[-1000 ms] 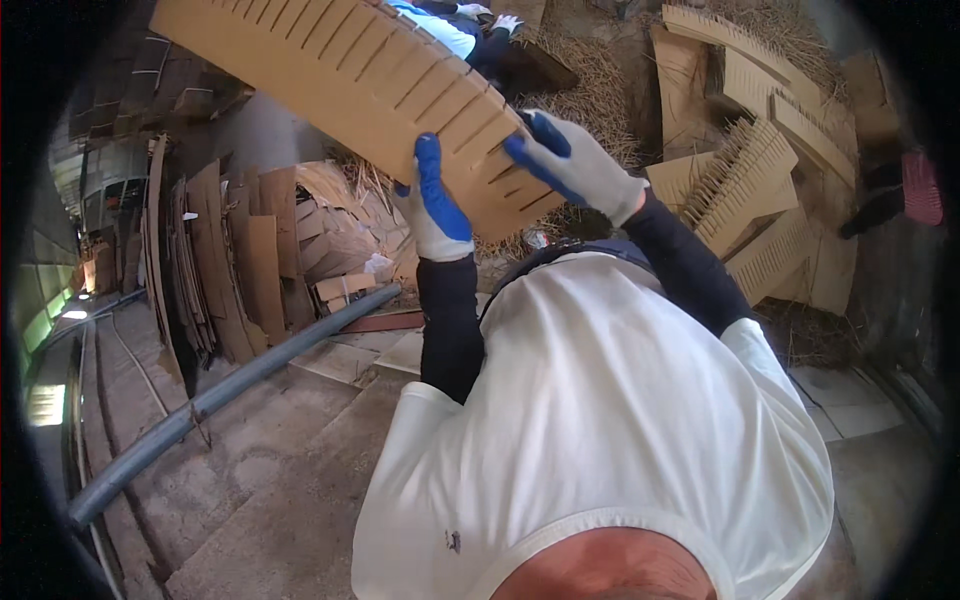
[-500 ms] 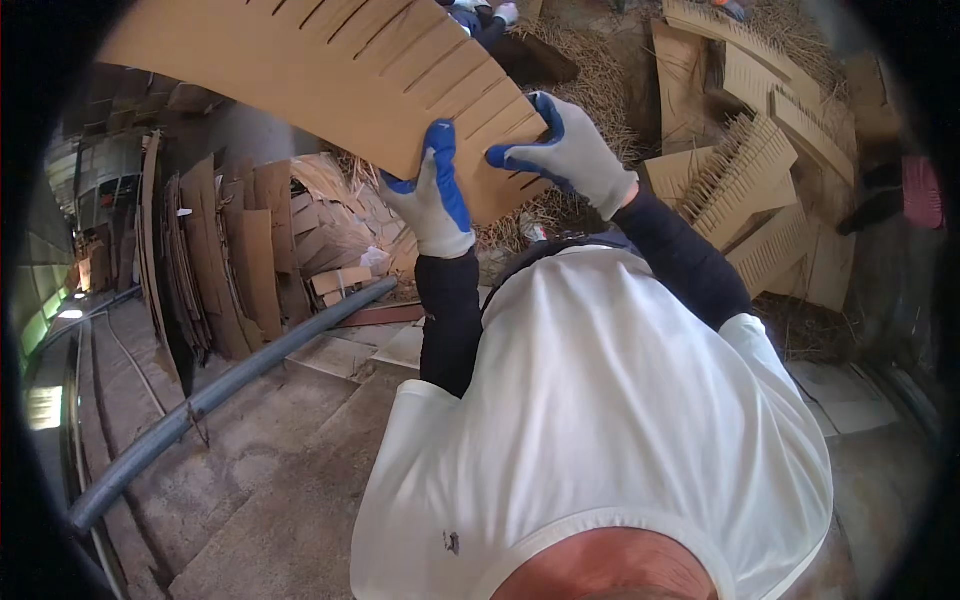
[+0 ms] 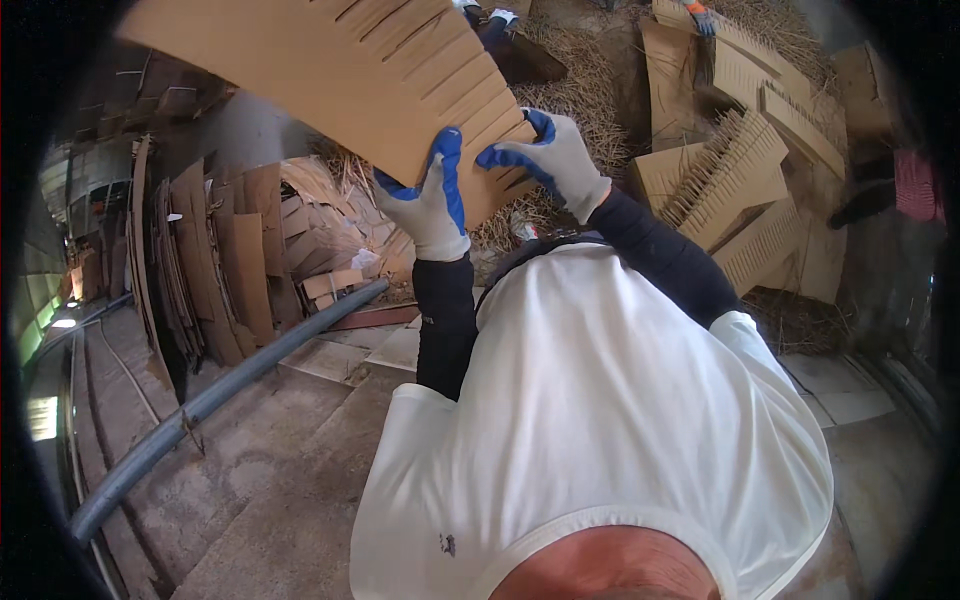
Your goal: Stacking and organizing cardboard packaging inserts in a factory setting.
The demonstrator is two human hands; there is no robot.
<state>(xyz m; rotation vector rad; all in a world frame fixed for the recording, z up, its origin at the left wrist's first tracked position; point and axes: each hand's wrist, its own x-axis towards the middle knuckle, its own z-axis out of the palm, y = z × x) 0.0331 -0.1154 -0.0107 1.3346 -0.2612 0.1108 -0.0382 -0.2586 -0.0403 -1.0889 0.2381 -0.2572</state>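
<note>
A large brown cardboard sheet (image 3: 300,85) with a row of parallel slits along its far side is held up in front of me. My left hand (image 3: 437,205), in a grey and blue work glove, grips its near edge, thumb on the upper face and fingers mostly hidden beneath. At the sheet's right end, my right hand (image 3: 562,165), gloved the same way, is closed on the slitted part. Its thumb lies over the cardboard near the last slits, and the other fingers are partly behind the edge.
Slitted cardboard pieces (image 3: 735,170) lie piled at the right, beside scattered cardboard strips (image 3: 585,75). Flat sheets (image 3: 250,275) stand upright at the left. A grey pipe (image 3: 235,395) crosses the floor. Another person's gloved hand (image 3: 703,20) touches the far pile; more co-workers show at the edges.
The sheet and both my hands have shifted slightly left in view, with the grip kept. At the far right pile, a co-worker's orange-and-blue gloved hand shows more fully.
</note>
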